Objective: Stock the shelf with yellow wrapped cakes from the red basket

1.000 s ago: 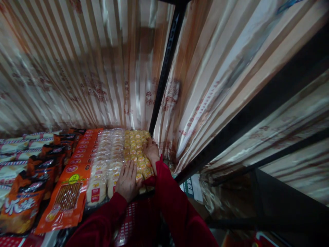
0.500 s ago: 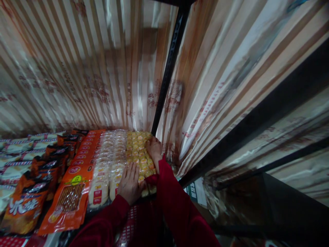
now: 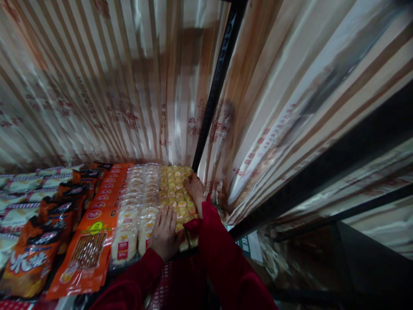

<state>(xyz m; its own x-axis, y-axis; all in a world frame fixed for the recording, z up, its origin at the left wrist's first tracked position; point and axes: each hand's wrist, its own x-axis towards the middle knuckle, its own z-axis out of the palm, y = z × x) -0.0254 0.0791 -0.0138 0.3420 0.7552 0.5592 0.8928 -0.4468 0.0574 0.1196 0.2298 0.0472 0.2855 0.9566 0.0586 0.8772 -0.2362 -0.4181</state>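
Observation:
Rows of small yellow-wrapped snack packets [image 3: 176, 185] fill the right end of the display. My left hand [image 3: 165, 234] lies over their front left part, fingers stretched out and flat, at the border with the clear-wrapped white rice crackers [image 3: 151, 215]. Along the far right side of the yellow packets, my right hand [image 3: 195, 189] curves its fingers over the edge packets. Its fingertips are partly hidden, so any grip there is unclear. Both sleeves are dark red.
Left of the crackers lie orange bags of snack sticks [image 3: 88, 249], orange-black bags [image 3: 29, 262] and white packets [image 3: 19, 202]. A black metal post [image 3: 214, 99] stands behind the right corner. Pleated printed plastic sheeting [image 3: 129, 86] hangs behind, and a dark slanting bar [image 3: 290, 185] crosses at right.
The view has shifted slightly. Both hands stay on nearly the same spots of the yellow packets, the left hand a little lower in the picture.

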